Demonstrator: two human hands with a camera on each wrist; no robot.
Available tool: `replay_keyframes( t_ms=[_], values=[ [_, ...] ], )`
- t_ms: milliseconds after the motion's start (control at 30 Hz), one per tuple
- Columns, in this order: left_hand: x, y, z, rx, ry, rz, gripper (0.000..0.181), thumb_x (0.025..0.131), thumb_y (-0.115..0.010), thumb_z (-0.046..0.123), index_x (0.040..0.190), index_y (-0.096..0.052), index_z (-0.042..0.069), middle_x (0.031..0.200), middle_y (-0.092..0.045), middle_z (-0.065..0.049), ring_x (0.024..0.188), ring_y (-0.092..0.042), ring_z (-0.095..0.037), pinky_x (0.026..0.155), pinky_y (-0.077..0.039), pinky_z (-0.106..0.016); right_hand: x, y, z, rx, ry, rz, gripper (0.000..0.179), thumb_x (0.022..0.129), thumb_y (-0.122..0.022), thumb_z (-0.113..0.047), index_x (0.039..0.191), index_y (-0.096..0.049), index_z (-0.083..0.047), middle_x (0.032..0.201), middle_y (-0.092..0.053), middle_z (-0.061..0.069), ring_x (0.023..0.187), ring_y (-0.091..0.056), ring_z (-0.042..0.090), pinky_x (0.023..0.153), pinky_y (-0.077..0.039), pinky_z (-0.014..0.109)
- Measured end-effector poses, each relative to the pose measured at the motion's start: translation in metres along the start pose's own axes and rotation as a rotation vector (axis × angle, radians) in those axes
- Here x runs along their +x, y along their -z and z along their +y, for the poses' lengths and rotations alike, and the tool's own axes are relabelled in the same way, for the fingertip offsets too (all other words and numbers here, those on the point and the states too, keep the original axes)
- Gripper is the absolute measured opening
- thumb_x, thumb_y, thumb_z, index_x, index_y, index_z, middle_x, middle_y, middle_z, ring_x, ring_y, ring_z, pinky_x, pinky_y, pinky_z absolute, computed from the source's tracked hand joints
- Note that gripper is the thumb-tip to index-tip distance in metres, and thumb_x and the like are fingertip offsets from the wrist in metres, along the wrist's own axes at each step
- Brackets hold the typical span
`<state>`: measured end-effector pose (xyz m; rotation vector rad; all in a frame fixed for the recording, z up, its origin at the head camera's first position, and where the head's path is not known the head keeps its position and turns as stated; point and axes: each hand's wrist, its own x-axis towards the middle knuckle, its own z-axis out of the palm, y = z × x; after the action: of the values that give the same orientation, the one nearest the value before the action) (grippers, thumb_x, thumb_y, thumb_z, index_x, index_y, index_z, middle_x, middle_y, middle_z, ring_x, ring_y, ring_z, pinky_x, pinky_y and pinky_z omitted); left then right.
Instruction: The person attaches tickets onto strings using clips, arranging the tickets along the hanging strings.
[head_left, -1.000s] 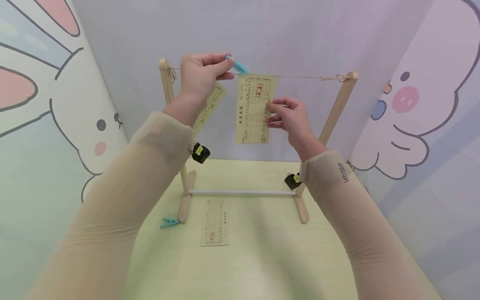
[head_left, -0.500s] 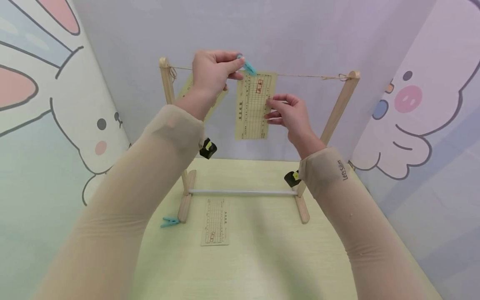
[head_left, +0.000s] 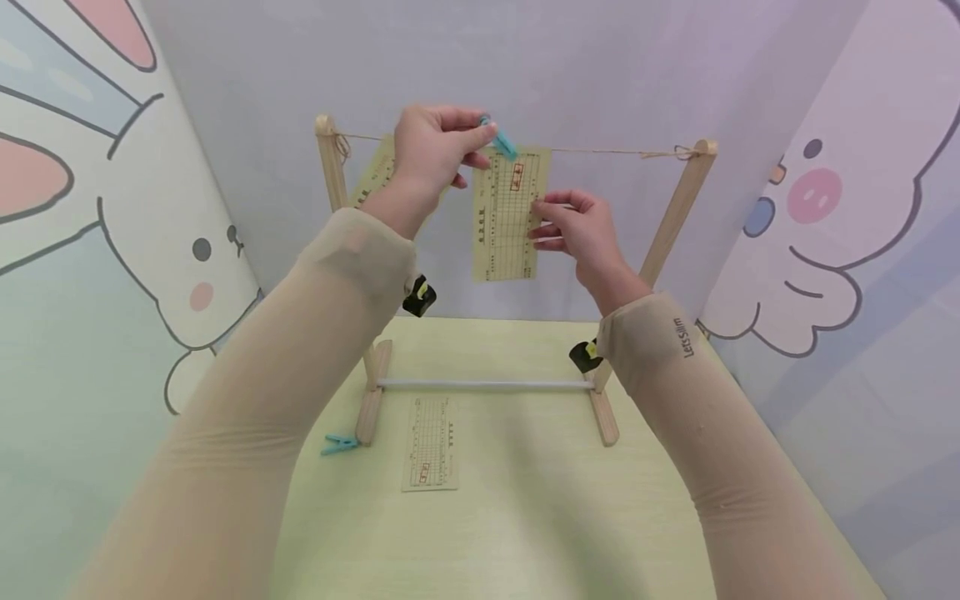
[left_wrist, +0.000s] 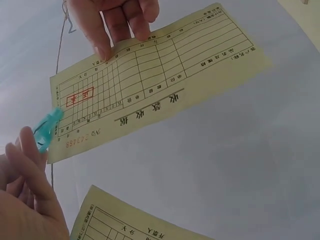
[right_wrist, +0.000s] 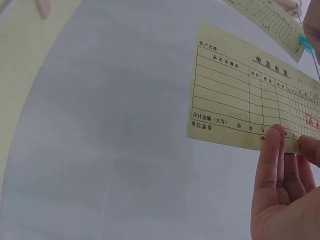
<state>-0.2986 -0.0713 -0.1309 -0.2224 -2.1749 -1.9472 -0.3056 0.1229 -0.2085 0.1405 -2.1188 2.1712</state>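
A pale yellow receipt slip (head_left: 510, 225) with a red stamp hangs lengthwise at the twine line (head_left: 592, 152). At its top edge sits a light-blue clothespin (head_left: 502, 142), which my left hand (head_left: 435, 150) pinches by its handle end. My right hand (head_left: 581, 229) pinches the slip's right edge between thumb and fingers. In the left wrist view the clothespin's tip (left_wrist: 59, 114) overlaps the slip's short edge beside the twine. Behind my left hand a second receipt (head_left: 378, 171) hangs at a slant on the line, partly hidden; a blue clothespin (right_wrist: 306, 44) at its edge shows in the right wrist view.
The twine runs between two wooden posts (head_left: 678, 204) of a stand with a white crossbar (head_left: 483, 385). On the table (head_left: 487, 533) lie another receipt (head_left: 431, 442) and a blue clothespin (head_left: 340, 443), beside the stand's left foot (head_left: 369, 417). Cartoon-printed walls enclose the sides.
My left hand has moved right along the line with the clothespin, now nearer the middle of the slip's top edge. My right hand stays at the slip's edge.
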Motion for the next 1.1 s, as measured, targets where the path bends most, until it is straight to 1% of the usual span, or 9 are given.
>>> replay_keyframes(
  t_ms=[133, 333, 567, 733, 967, 1100],
  values=[
    [-0.0006, 0.0002, -0.0008, 0.021, 0.003, -0.016, 0.03, 0.09, -0.074, 0.022, 0.119, -0.072, 0.014, 0.111, -0.075, -0.002, 0.061, -0.066, -0.007, 0.043, -0.044, -0.02, 0.0001, -0.0007, 0.0013, -0.013, -0.002, -0.015, 0.012, 0.093, -0.07, -0.017, 0.099, -0.066, -0.008, 0.085, -0.072, 0.0, 0.065, -0.07, 0.014, 0.064, -0.06, 0.027],
    [-0.0021, -0.0006, -0.0028, 0.029, 0.002, -0.042, 0.036, 0.091, -0.073, 0.024, 0.127, -0.068, 0.017, 0.118, -0.073, 0.0, 0.06, -0.065, -0.007, 0.043, -0.044, -0.02, 0.0002, -0.0007, 0.0029, -0.03, -0.006, -0.026, 0.013, 0.093, -0.071, -0.02, 0.098, -0.066, -0.009, 0.084, -0.073, 0.0, 0.065, -0.071, 0.015, 0.065, -0.06, 0.027],
    [-0.0044, -0.0019, -0.0046, 0.02, -0.002, -0.058, 0.048, 0.094, -0.069, 0.028, 0.139, -0.057, 0.02, 0.133, -0.066, 0.002, 0.063, -0.066, -0.006, 0.045, -0.047, -0.019, 0.0, 0.0004, 0.0038, -0.039, -0.013, -0.023, 0.011, 0.093, -0.069, -0.019, 0.099, -0.065, -0.01, 0.086, -0.072, 0.0, 0.066, -0.071, 0.014, 0.065, -0.06, 0.026],
    [-0.0057, -0.0009, -0.0057, 0.022, -0.02, -0.055, 0.048, 0.095, -0.067, 0.031, 0.14, -0.056, 0.02, 0.137, -0.062, 0.002, 0.065, -0.066, -0.007, 0.048, -0.051, -0.019, -0.0008, 0.0011, 0.0031, -0.05, -0.014, -0.026, 0.011, 0.095, -0.068, -0.019, 0.102, -0.066, -0.011, 0.089, -0.072, -0.001, 0.067, -0.071, 0.014, 0.065, -0.06, 0.026],
    [-0.0062, -0.0013, -0.008, 0.006, 0.005, -0.068, 0.051, 0.094, -0.068, 0.032, 0.142, -0.055, 0.021, 0.137, -0.061, 0.001, 0.063, -0.065, -0.009, 0.051, -0.052, -0.02, -0.0033, 0.0026, 0.0041, -0.065, -0.022, -0.04, 0.016, 0.095, -0.067, -0.02, 0.108, -0.067, -0.011, 0.094, -0.074, 0.0, 0.071, -0.072, 0.016, 0.068, -0.06, 0.026],
    [-0.0072, -0.0012, -0.0083, 0.011, -0.003, -0.07, 0.052, 0.094, -0.067, 0.032, 0.143, -0.053, 0.021, 0.136, -0.062, 0.001, 0.064, -0.065, -0.009, 0.052, -0.053, -0.02, -0.0041, 0.0039, 0.0055, -0.082, -0.023, -0.04, 0.018, 0.095, -0.067, -0.021, 0.11, -0.068, -0.012, 0.099, -0.074, 0.0, 0.074, -0.073, 0.017, 0.069, -0.06, 0.026]
  ],
)
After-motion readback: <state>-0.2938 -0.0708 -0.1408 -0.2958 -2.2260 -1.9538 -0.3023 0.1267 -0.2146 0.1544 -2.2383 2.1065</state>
